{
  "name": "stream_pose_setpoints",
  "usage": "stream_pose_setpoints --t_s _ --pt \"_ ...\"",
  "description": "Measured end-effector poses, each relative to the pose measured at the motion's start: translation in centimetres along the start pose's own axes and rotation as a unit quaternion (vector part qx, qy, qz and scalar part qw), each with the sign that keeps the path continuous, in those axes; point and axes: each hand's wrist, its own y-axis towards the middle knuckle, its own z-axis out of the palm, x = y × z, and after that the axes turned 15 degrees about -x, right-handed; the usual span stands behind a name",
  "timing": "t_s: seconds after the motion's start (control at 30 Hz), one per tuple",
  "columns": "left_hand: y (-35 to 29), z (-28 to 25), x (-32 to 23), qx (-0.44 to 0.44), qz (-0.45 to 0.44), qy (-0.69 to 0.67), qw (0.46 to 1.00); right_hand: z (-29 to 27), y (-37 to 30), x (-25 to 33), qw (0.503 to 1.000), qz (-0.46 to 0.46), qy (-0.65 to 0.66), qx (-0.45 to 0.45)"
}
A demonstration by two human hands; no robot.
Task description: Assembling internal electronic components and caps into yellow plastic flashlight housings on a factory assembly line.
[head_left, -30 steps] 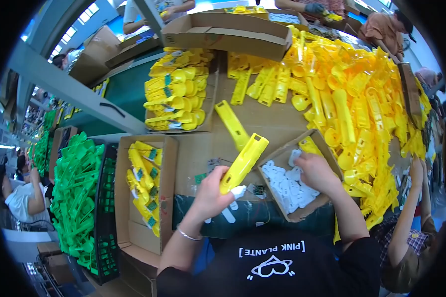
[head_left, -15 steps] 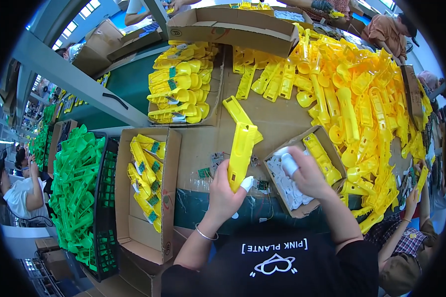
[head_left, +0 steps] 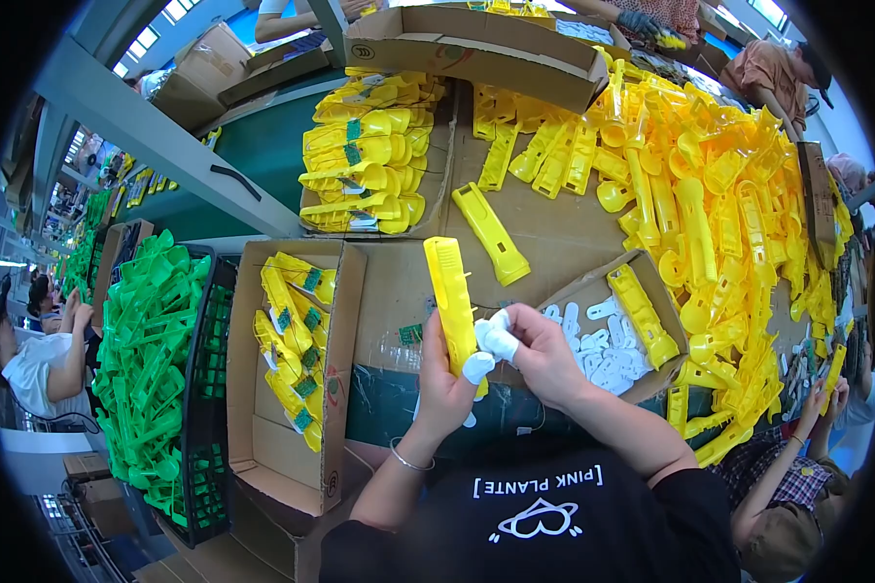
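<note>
My left hand [head_left: 444, 394] is closed round a long yellow plastic housing [head_left: 449, 291], held upright above the near table edge. Its thumb wears a white finger cover. At the housing's right side, my right hand [head_left: 546, 361] pinches with white-covered fingertips; whatever lies between them is too small or hidden to make out. Beside it on the right, a small cardboard box [head_left: 585, 283] holds flat white plastic pieces [head_left: 608, 355] and a yellow shell [head_left: 642, 316]. Another yellow housing [head_left: 491, 235] lies on the cardboard beyond my hands. A green circuit board [head_left: 410, 334] rests left of them.
A large heap of yellow shells [head_left: 710, 214] fills the right. At left stand a carton [head_left: 272, 466] with wired yellow housings and a black crate [head_left: 207, 408] of green parts. More wired housings [head_left: 365, 175] are stacked farther back. A co-worker's hands [head_left: 826, 396] work at far right.
My right hand has come from the box of white pieces to the side of the yellow housing. The left hand has shifted slightly left and turned the housing. The view has shifted a little.
</note>
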Motion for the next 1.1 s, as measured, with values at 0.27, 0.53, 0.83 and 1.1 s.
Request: stream_pose_setpoints --t_s 0.27,0.53,0.83,1.1 --pt "-0.1 -0.4 -0.3 0.067 -0.002 -0.039 0.997 -0.1 0.0 0.9 0.996 -0.055 -0.06 0.034" --pt "1.1 -2.5 -2.0 -0.001 -0.104 -0.146 0.984 0.7 2.9 3.0 0.984 -0.048 -0.089 0.148" --pt "1.0 -6.6 2.7 -0.043 -0.253 -0.283 0.924 -1.2 7.1 0.8 0.67 -0.372 -0.641 0.037" --pt "2.4 -4.9 4.6 -0.06 -0.255 -0.224 0.939 -1.5 6.6 0.7 0.669 -0.302 -0.674 0.084"
